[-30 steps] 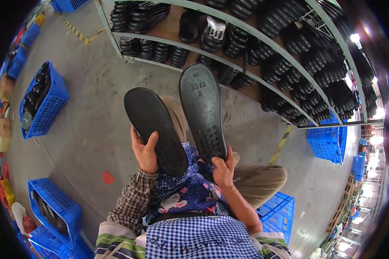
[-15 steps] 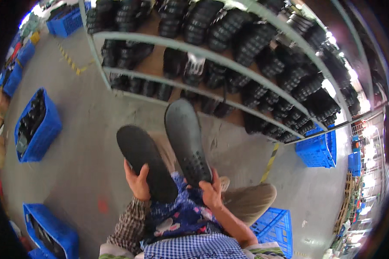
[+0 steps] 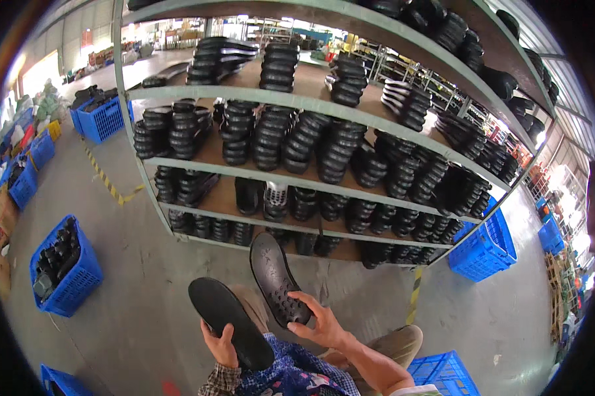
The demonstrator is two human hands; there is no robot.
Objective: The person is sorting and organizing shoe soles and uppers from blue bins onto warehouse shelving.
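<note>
My left hand [image 3: 221, 344] is closed round the edge of a long black shoe sole [image 3: 219, 305], thumb on its upper face. This sole looks smooth and flat, tilted with its rounded end away from me. In my right hand [image 3: 322, 323] is a second dark shoe sole [image 3: 270, 267], slightly shiny, with a cluster of small holes or pits at the end nearest me. My right fingers and thumb pinch that near end at its side and tip. The two soles are held side by side above my lap, apart from each other.
Ahead stands a metal rack [image 3: 311, 178] whose shelves carry many stacks of black soles [image 3: 340, 148]. A blue crate [image 3: 66, 270] of dark pieces sits on the floor at left. More blue crates stand at right [image 3: 485, 247] and beside my knee [image 3: 442, 373]. Yellow-black tape [image 3: 413, 297] marks the floor.
The view has tilted up, showing more of the rack. My right fingers have shifted on their sole and now spread along the holed end. Both hands still hold their soles.
</note>
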